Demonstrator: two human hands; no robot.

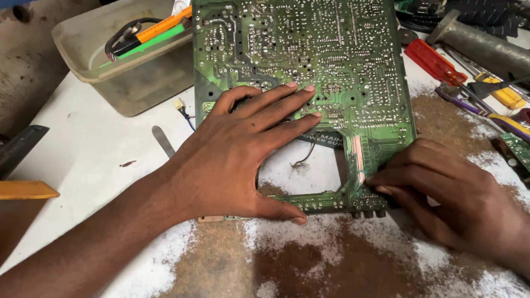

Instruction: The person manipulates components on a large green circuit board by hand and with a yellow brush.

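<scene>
A large green circuit board (309, 55) lies solder side up on a white, rust-stained table (83, 149). My left hand (243, 154) is spread flat on the board's lower left part, thumb on its bottom edge, fingers apart, pressing it down. My right hand (447, 193) rests at the board's lower right corner, fingertips pinched against a shiny scraped copper strip (358, 160). Whether it holds a small tool is hidden. The board has a rectangular cut-out (301, 168) between the two hands, with a thin wire lying in it.
A clear plastic tub (124, 72) with an orange and a green tool stands at the back left. Screwdrivers with red (433, 60), yellow (505, 96) and purple handles lie at the right, beside a grey metal pipe (486, 47). A metal blade (163, 140) lies left of my hand.
</scene>
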